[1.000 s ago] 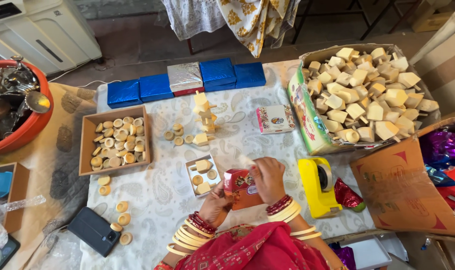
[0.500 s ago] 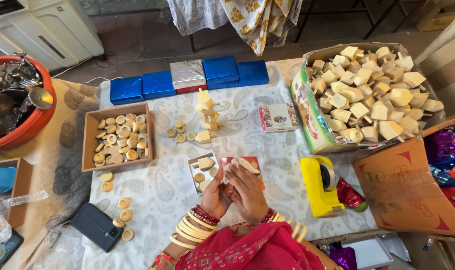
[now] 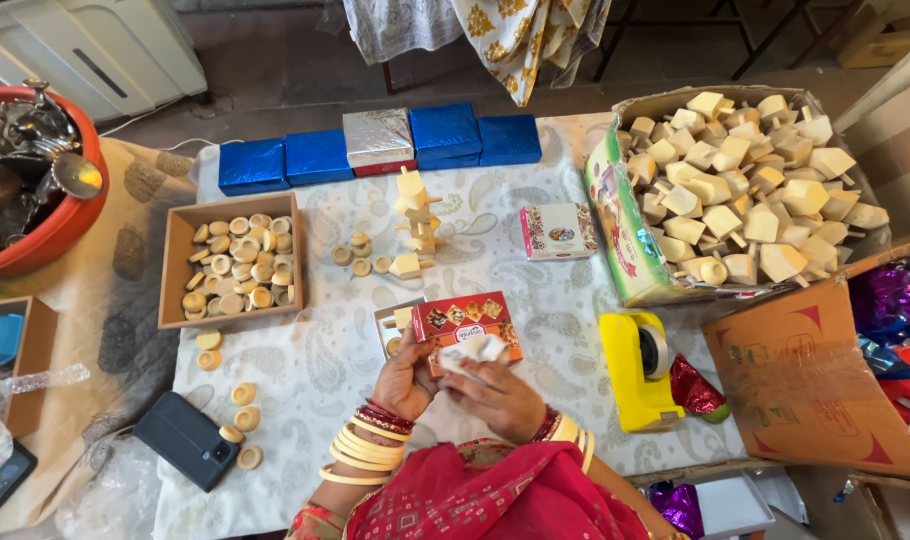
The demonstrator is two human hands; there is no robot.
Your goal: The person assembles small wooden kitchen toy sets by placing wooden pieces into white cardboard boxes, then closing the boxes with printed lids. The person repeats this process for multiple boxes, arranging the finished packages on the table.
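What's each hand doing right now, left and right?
Left hand: closed on the edge of the small red box, holding it.
Right hand: fingers closed on a white crumpled piece at the box.

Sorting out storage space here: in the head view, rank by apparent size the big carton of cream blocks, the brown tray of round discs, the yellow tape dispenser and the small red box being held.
1. Carton of cream blocks, clearly largest.
2. Brown tray of round discs.
3. Yellow tape dispenser and small red box, held by the left hand and right hand: these look alike, so I will not rank them.
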